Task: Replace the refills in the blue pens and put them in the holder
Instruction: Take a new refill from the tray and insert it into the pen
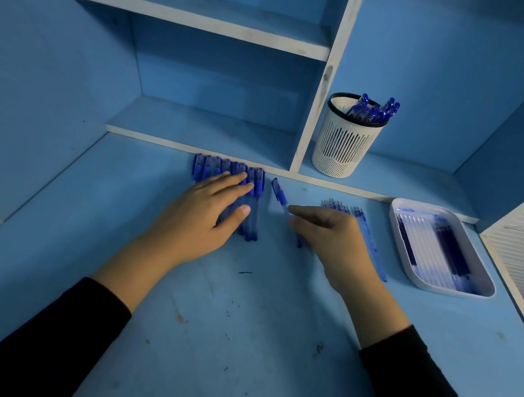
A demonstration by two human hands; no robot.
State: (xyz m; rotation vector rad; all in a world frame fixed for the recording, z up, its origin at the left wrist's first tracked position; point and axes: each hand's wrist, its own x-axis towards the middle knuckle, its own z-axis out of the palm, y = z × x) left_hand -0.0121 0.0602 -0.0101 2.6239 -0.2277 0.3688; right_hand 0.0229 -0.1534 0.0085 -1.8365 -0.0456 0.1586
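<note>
Pen (279, 194) lies far-left to near-right across our right hand (338, 241), whose grip pinches its barrel; our left hand (205, 211) (fingers straight, nothing held) rests on the pen row (258, 184).

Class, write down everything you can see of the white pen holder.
The pen holder is a round white cup, plastic by its look, with vertical slots, small holes near the base and a dark rim. It stands upright on the low shelf, beside the white divider, holding several blue pens.
</note>
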